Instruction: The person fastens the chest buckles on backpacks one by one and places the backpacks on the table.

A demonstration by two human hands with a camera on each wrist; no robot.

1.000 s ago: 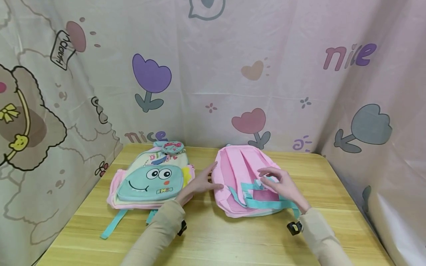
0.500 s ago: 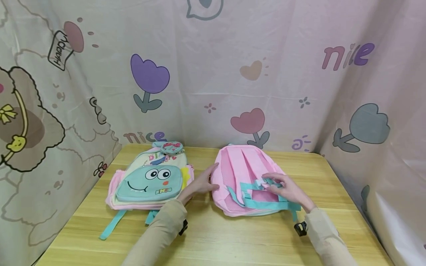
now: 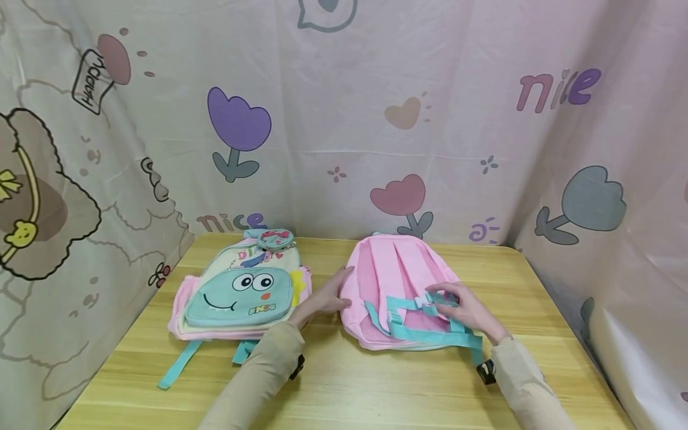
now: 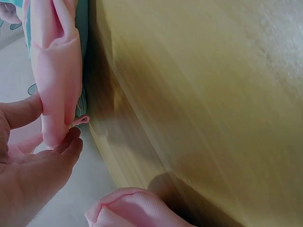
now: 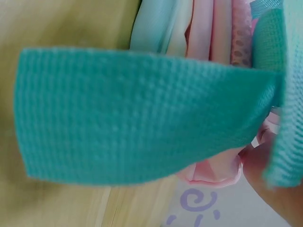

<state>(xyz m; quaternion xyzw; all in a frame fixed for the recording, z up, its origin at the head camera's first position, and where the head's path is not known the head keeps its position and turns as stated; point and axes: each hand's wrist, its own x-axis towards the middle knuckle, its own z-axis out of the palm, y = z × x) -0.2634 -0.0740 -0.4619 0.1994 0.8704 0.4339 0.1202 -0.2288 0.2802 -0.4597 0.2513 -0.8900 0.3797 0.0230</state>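
Observation:
A pink backpack [image 3: 371, 334] lies with its shoulder straps up on the table. At its left side my left hand [image 3: 322, 298] grips the pink fabric; in the left wrist view the thumb [image 4: 23, 112] and fingertips [image 4: 71, 142] stand on either side of the fabric. My right hand [image 3: 469, 309] pinches a teal strap [image 3: 442, 297] at the bag's lower right, beside a small pale buckle [image 3: 421, 303]. In the right wrist view a loose strap end [image 5: 118, 118] hides most of that hand.
To the left lies a second backpack [image 3: 215, 331], front up, with a teal smiling face pocket [image 3: 239, 298] and a round charm [image 3: 275, 239]. Its teal straps [image 3: 180, 364] trail over the wooden table [image 3: 376, 388]. A printed curtain [image 3: 322, 107] hangs behind.
My right hand has come down onto the teal strap and moved slightly right, bringing fingers and thumb together on it. The left hand keeps its place at the pink backpack's side.

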